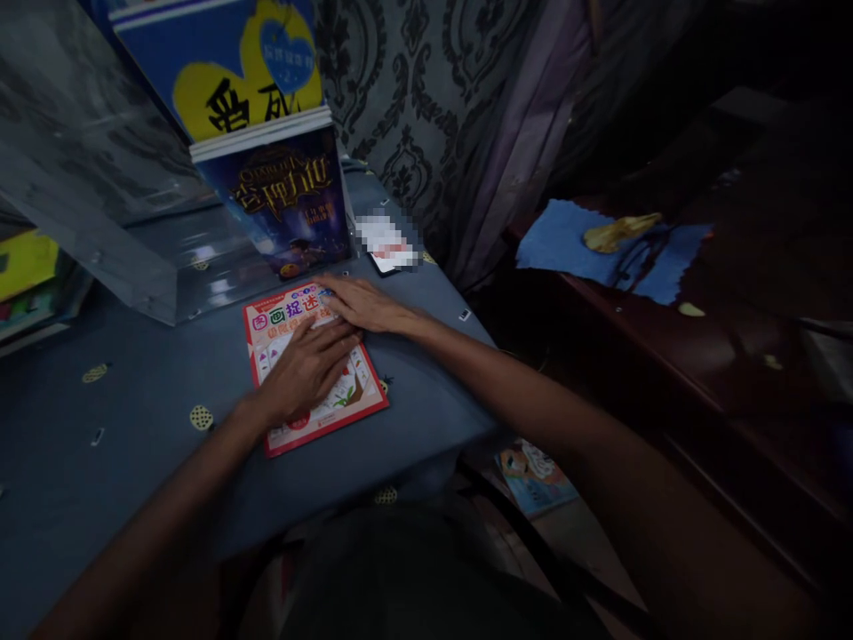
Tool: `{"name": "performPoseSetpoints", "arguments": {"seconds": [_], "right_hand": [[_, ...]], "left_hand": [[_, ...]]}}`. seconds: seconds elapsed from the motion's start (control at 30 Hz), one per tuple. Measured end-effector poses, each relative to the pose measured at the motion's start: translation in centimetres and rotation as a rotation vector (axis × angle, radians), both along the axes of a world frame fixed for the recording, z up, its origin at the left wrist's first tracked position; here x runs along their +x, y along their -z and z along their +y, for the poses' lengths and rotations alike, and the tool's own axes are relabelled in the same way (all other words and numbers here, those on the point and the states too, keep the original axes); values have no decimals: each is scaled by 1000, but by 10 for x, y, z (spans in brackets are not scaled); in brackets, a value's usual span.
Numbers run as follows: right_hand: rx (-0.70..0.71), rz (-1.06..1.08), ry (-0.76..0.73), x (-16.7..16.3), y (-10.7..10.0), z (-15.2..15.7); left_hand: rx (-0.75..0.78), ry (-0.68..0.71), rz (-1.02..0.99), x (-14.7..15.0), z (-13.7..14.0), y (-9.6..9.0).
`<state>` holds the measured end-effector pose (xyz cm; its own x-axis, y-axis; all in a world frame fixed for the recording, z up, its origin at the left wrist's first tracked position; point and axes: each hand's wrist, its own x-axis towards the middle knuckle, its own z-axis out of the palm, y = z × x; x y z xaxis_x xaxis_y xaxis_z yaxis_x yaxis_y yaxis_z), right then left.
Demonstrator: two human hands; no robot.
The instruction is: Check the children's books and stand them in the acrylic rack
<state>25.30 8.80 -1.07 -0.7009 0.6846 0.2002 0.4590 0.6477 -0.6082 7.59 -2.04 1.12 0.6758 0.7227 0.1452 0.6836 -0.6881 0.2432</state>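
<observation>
A thin red-bordered picture book [326, 431] with colourful Chinese lettering lies flat, cover up, on the cloth-covered table [147, 480]. My left hand [306, 369] rests flat across the middle of its cover, fingers stretched out to the right. At the book's upper right corner, my right hand [363, 304] lies with its fingers extended over the edge. Neither hand grips anything that I can see. Just behind the book, a dark blue book [290, 200] stands upright at the front of a clear stand, with a blue and yellow book [219, 67] behind it.
The clear plastic stand [160, 276] spreads to the left, near a stack of books [33, 284]. A phone [390, 253], partly blurred, lies right of the stand. On a dark red surface at right sits a blue cloth [566, 240]. Another book [537, 480] lies below the table.
</observation>
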Motion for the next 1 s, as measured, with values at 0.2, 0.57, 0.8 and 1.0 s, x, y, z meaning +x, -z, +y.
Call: {"name": "performPoseSetpoints", "arguments": {"seconds": [0.2, 0.57, 0.8, 1.0], "right_hand": [[18, 6, 7, -2, 5, -2], [105, -27, 26, -2, 6, -11], [131, -99, 27, -1, -2, -17], [202, -186, 13, -6, -14, -23]], "left_hand": [[-99, 131, -12, 11, -42, -10], [-118, 207, -26, 18, -63, -16], [-30, -39, -156, -25, -27, -5], [118, -383, -220, -100, 31, 9]]}}
